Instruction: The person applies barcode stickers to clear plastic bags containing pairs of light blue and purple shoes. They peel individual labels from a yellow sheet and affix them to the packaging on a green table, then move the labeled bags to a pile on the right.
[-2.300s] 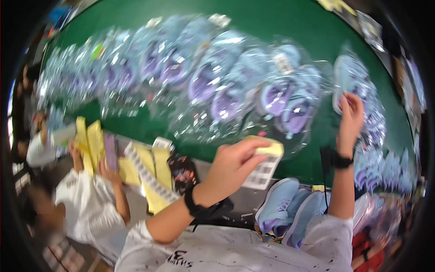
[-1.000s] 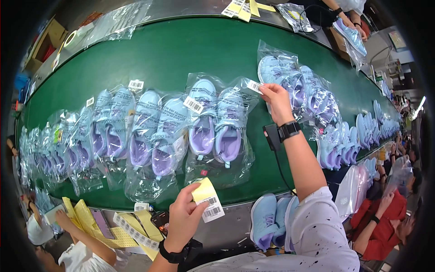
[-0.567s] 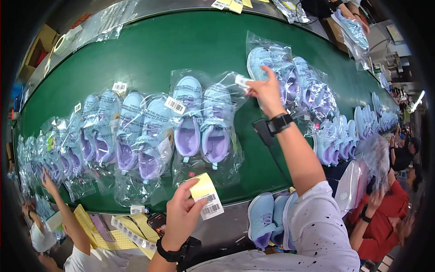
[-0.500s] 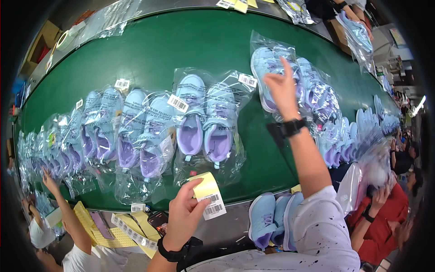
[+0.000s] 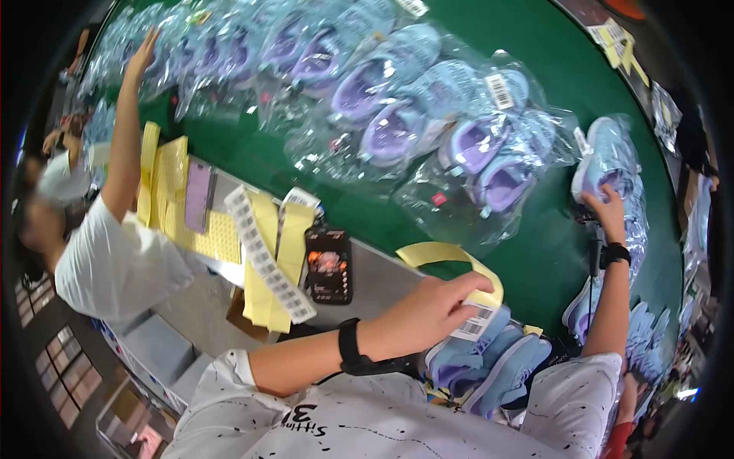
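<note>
My left hand (image 5: 432,310) pinches a curled yellow label strip (image 5: 443,256) with a white barcode sticker at its end, just above the grey bench edge. My right hand (image 5: 606,213), a black band on its wrist, reaches out to the right and grips the plastic bag of a light-blue shoe (image 5: 608,157) on the green conveyor belt (image 5: 535,260). A long row of bagged blue and purple shoes (image 5: 428,115) lies along the belt beyond both hands.
Yellow label sheets (image 5: 172,195), a barcode strip (image 5: 264,256) and a black handheld device (image 5: 329,264) lie on the grey bench. Loose blue shoes (image 5: 489,359) sit below my left hand. A co-worker in white (image 5: 115,260) at the left reaches an arm up onto the belt.
The view has swung left and down toward the bench. My left hand still holds the label strip, now lower. My right hand has come off the upper bagged pair onto a bagged shoe at the right.
</note>
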The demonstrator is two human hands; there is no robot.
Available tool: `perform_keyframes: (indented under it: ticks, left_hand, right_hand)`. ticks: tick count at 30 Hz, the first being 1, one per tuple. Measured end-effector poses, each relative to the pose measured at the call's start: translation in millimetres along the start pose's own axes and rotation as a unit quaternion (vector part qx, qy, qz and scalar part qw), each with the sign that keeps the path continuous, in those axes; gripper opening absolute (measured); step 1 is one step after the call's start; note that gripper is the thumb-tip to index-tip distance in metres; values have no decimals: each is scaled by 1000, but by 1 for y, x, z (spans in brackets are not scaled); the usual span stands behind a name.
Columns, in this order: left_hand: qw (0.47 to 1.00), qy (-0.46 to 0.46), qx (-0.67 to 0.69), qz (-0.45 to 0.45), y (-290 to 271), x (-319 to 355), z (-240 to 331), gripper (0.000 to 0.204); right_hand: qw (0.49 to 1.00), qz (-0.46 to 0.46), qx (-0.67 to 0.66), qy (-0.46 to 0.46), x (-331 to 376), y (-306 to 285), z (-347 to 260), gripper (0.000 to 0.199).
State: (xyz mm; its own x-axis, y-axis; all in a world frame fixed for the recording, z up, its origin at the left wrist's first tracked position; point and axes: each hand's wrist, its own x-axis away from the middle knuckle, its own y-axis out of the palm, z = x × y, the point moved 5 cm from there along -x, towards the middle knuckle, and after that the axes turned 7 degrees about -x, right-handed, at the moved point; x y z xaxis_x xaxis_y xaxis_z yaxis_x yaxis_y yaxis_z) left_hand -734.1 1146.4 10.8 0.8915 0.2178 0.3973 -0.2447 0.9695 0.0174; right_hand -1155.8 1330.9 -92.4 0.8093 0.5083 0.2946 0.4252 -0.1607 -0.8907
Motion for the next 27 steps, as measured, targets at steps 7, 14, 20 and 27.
perform_keyframes:
  ticks: [7, 14, 20, 27]
  left_hand:
    - [1000, 12, -2, 18, -8, 41, -21, 30]
    - [997, 15, -47, 62, -29, 57, -25, 22]
    - [991, 10, -63, 117, -58, 68, -12, 21]
    - [989, -8, -4, 145, -75, 64, -8, 19]
  right_hand:
    - [890, 44, -455, -4, 65, -64, -98, 42]
    - [977, 30, -117, -175, 138, 44, -325, 40]
    - [936, 78, -136, -314, 173, 51, -348, 28]
    - [884, -176, -392, -183, 252, 51, -317, 12]
